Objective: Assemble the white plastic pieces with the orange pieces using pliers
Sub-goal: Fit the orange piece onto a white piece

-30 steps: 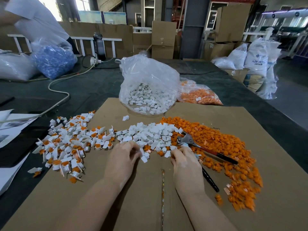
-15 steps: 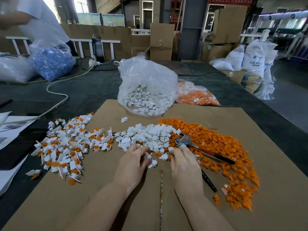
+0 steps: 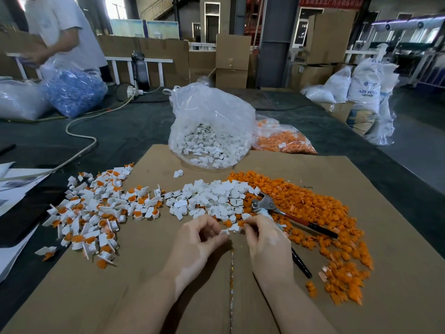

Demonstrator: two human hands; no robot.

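Cardboard sheet (image 3: 265,309): brown, flat on the dark table; every place below is given against it.
Left hand (image 3: 195,242): over the sheet's middle, fingers curled, tips pinching a small white piece (image 3: 225,231) at the near edge of the white heap.
Right hand (image 3: 267,239): just right of the left hand, over the sheet's centre seam; fingers curled round the pliers' grip, fingertips at an orange piece (image 3: 240,224) (how firmly it is pinched cannot be told).
Pliers (image 3: 265,204): metal head lying on the sheet where the white heap meets the orange heap; one red-and-black handle (image 3: 310,226) runs out to the right over orange pieces, the other black handle (image 3: 301,263) shows below the right hand.
White pieces (image 3: 212,198): loose heap on the sheet's middle, far side of both hands.
Orange pieces (image 3: 313,208): wide loose spread over the sheet's right part, trailing toward its near right.
Assembled pieces (image 3: 96,213): white-with-orange, piled at the sheet's left edge, some spilling onto the table.
Clear bag (image 3: 212,126): stands on the sheet's far edge, white parts inside.
Orange bag (image 3: 284,138): just beyond the sheet's far edge, right of the clear bag.
Blue bag (image 3: 74,92): well beyond the sheet's far left corner, beside a person in a white shirt (image 3: 65,32).
Cable (image 3: 79,145): pale, looping across the table left of the sheet.
Papers (image 3: 16,189): off the sheet's left side.
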